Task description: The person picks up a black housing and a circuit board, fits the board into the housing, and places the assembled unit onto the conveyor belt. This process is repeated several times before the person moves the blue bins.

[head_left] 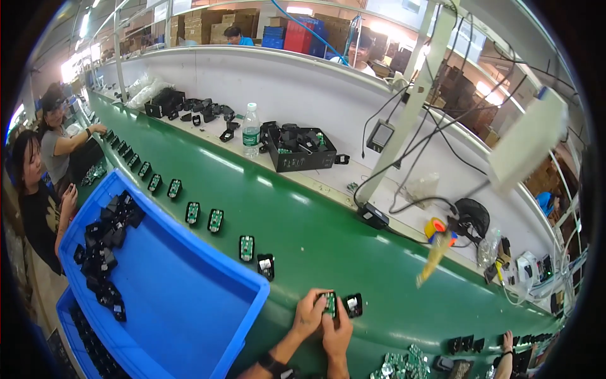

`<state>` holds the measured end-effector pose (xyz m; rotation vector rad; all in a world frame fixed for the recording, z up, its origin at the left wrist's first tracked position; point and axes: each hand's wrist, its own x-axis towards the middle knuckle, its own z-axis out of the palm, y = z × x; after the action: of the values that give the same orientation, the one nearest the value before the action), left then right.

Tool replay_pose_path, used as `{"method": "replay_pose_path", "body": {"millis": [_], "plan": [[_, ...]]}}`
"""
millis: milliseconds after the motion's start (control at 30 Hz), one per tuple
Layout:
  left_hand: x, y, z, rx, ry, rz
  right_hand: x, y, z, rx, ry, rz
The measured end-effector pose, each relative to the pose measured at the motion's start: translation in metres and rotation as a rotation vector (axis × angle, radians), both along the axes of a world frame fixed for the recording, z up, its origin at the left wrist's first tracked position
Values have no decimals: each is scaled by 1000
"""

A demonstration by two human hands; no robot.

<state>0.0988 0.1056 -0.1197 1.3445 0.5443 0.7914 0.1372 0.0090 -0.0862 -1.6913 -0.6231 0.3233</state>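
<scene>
The left forearm comes in from the lower edge and slants up to the right, with a dark band (273,364) at its wrist. The left hand (307,316) is curled, and its grip is closed on the left side of a black housing with a green circuit board (329,305). The right hand (338,331) rises almost straight from below, and its grip is closed on the same piece from the lower and right side. So this piece is between the two hands, above the green worktop (347,252), with its board side facing up.

To the left of the grip, a blue bin (183,271) holds black housings. Next comes a slanting row of housings, whose nearest board-bearing one (247,249) stands before a housing with a white part (266,266). Just to the right of the grip lies another open black housing (355,305); whether the right fingers touch it, I cannot tell. Farther right and lower is a heap of green boards (404,364).

The left forearm is cut off by the lower edge. The fingers cover much of the held piece's rim, and its small components are hard to make out.
</scene>
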Motion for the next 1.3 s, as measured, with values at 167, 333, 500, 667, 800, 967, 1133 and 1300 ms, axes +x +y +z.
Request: {"method": "replay_pose_path", "body": {"millis": [167,333,500,667,800,967,1133,1300], "plan": [[7,-4,15,126,-115,-60,14,-12,-3,156,-2,32],[-11,-14,24,183,-161,-243,12,-43,34,28,264,271],[-20,-34,25,183,-200,-240,1,-64,40,55,348,279],[-15,-47,29,80,-204,-249,-8,-70,47,57,311,221],[-5,-48,35,-479,-64,-237,-16,-66,77,-51,7,117],[-35,-46,84,-581,46,-380,-29,-65,100,-56,-174,27],[-37,-57,81,-536,-7,-467,-28,-84,107,-146,-260,-18],[-62,-47,83,-309,82,-629,-42,-97,111,-139,-336,43]]}}
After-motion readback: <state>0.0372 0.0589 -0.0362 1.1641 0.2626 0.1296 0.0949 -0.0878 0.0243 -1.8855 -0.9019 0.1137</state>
